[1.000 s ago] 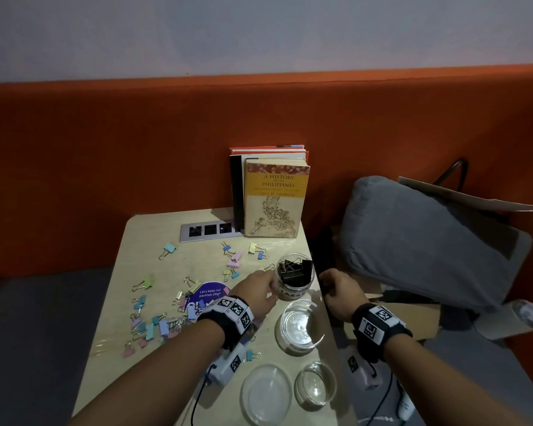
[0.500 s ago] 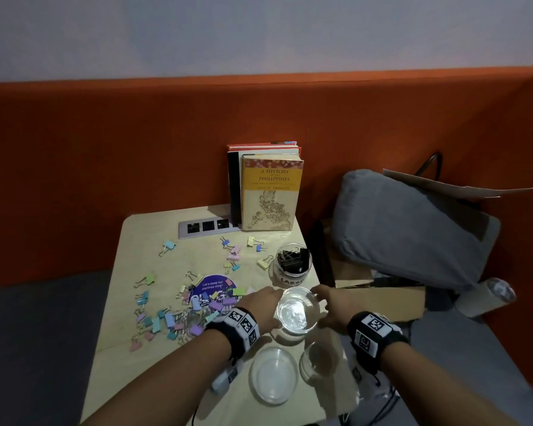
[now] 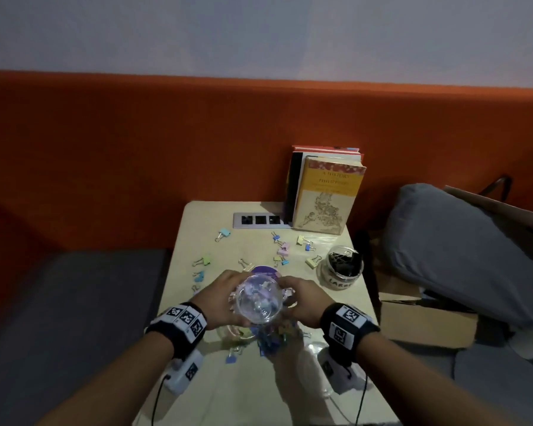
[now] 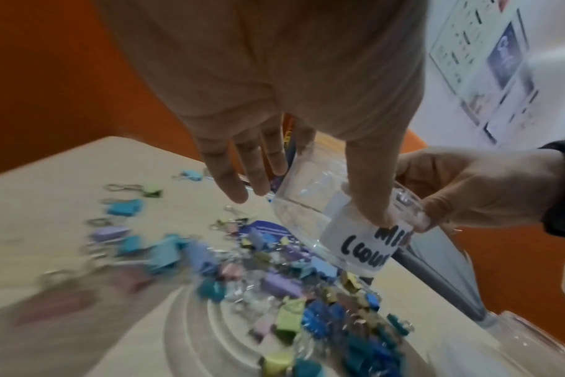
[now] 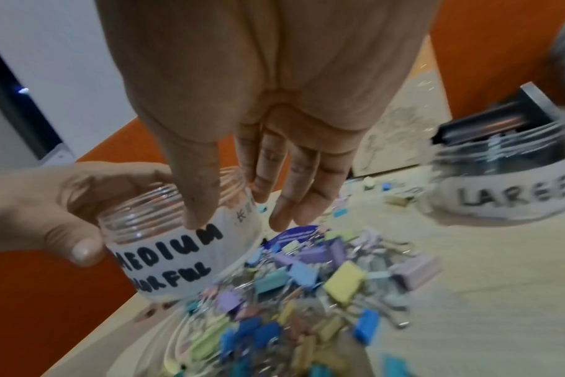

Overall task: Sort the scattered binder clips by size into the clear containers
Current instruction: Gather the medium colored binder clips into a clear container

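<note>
looks like a lounge or study corner of an office or library. an orange upholstered partition (image 3: 136, 155) backs a small pale wooden table (image 3: 228, 395) with a power outlet strip (image 3: 259, 220) set into its far edge. books (image 3: 326, 195) stand at the far right corner, a grey cushion (image 3: 462, 256) beside it, and a printed notice (image 4: 487, 68) hangs on the white wall.

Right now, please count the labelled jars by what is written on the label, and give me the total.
MEDIUM jar, gripped by the left hand and the right hand: 1
LARGE jar, standing on the table with black clips inside: 1
Total: 2
</note>
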The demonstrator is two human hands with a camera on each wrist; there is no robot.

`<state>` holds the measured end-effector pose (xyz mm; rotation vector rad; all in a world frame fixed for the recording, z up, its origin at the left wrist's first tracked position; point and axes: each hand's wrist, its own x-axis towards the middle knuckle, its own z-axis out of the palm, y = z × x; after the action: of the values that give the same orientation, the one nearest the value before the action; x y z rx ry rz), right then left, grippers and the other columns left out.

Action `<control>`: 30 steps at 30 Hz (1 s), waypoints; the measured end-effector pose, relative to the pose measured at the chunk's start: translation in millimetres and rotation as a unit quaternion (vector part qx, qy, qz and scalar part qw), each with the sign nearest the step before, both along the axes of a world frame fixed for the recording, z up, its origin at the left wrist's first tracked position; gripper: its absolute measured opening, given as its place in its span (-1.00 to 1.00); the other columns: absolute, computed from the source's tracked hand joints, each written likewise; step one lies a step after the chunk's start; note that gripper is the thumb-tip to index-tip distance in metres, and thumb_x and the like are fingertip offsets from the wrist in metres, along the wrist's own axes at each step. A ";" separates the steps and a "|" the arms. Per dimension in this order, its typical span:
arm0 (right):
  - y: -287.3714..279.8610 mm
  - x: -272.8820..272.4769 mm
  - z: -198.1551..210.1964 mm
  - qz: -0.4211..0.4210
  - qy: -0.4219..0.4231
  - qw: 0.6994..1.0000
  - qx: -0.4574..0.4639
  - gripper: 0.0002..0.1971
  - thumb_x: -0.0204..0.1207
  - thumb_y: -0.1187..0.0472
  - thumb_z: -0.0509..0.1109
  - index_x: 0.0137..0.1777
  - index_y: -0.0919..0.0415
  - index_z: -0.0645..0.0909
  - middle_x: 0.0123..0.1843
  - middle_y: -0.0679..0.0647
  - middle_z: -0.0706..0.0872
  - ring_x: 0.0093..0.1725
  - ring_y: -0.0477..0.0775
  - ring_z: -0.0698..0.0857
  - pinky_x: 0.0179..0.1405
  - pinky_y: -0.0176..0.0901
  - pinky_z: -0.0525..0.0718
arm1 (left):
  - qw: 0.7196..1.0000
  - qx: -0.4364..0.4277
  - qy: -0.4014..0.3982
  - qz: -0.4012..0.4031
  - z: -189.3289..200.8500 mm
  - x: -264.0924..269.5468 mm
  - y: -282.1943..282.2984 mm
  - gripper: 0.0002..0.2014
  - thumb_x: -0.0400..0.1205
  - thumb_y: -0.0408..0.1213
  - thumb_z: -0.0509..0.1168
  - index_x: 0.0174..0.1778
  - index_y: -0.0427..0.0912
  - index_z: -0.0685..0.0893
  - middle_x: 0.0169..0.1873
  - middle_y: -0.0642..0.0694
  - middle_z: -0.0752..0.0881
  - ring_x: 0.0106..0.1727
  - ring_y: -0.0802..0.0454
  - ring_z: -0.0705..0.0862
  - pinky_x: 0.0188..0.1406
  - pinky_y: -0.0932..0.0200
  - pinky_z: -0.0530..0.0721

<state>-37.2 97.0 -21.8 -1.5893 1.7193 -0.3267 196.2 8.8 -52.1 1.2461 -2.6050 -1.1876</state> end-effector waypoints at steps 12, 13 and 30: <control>-19.3 120.9 -35.9 0.152 0.045 0.987 -0.001 -0.41 0.40 0.16 0.52 0.45 -0.13 0.51 0.33 -0.06 0.65 0.15 0.02 0.66 -0.01 -0.23 0.55 | 0.997 0.011 -0.036 0.065 -23.7 131.6 35.4 0.12 0.22 0.19 0.65 0.62 0.34 0.11 0.49 0.12 0.35 0.49 0.10 0.41 0.48 0.12 0.44; -18.6 123.3 -39.1 0.155 0.048 0.987 -0.001 -0.41 0.42 0.13 0.52 0.46 -0.14 0.50 0.34 -0.06 0.64 0.17 0.02 0.64 0.06 -0.18 0.60 | 0.997 0.013 -0.040 0.072 -26.5 134.2 36.5 0.13 0.21 0.20 0.65 0.63 0.32 0.12 0.50 0.12 0.34 0.49 0.09 0.41 0.48 0.11 0.45; -22.9 74.8 -55.3 -0.087 0.165 0.982 -0.021 -0.77 0.52 0.25 0.39 0.15 0.12 0.71 0.20 0.09 0.70 0.12 0.11 0.69 0.08 -0.16 0.62 | 0.996 -0.002 -0.088 0.024 -59.2 152.2 20.3 -0.16 0.42 0.15 0.55 0.60 0.20 0.34 0.55 0.17 0.33 0.54 0.08 0.41 0.51 0.06 0.42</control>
<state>37.6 74.2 -77.1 -1.5934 2.1243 -0.1935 348.4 29.1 -111.3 1.4674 -2.6765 -1.1126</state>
